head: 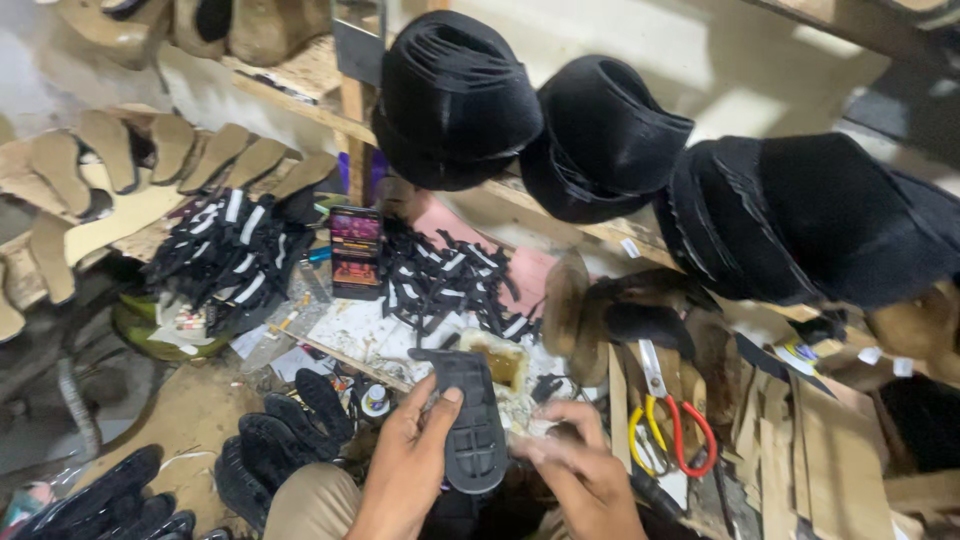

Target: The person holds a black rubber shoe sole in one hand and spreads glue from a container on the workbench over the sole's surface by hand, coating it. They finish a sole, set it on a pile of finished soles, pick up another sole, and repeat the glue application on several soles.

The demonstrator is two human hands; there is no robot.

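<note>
- left hand [405,470]: grip closed around a black shoe sole [470,420], thumb laid across its ribbed face, fingers behind it; sole held upright, long axis pointing away from the person, above the lap.
- right hand [575,470]: fingers curled at the sole's lower right edge, touching it; fingertips blurred, so i cannot tell whether this grip pinches the sole or some small item.
- just beyond the sole's far end: a yellowish open container [500,362] on the cluttered worktop [340,335].
- right of the hands: scissors with yellow and red handles [672,425], lying among wooden strips [790,450].
- left of the hands: a row of black soles [290,425] beside the knee.
- farther back on the worktop: a heap of black straps with white tabs [445,280], a second heap [230,255] to its left, a small dark box [356,252] between them.
- top: three black stacked bundles [455,100] on a wooden rail.
- far left: tan insoles [160,155] lined up.
</note>
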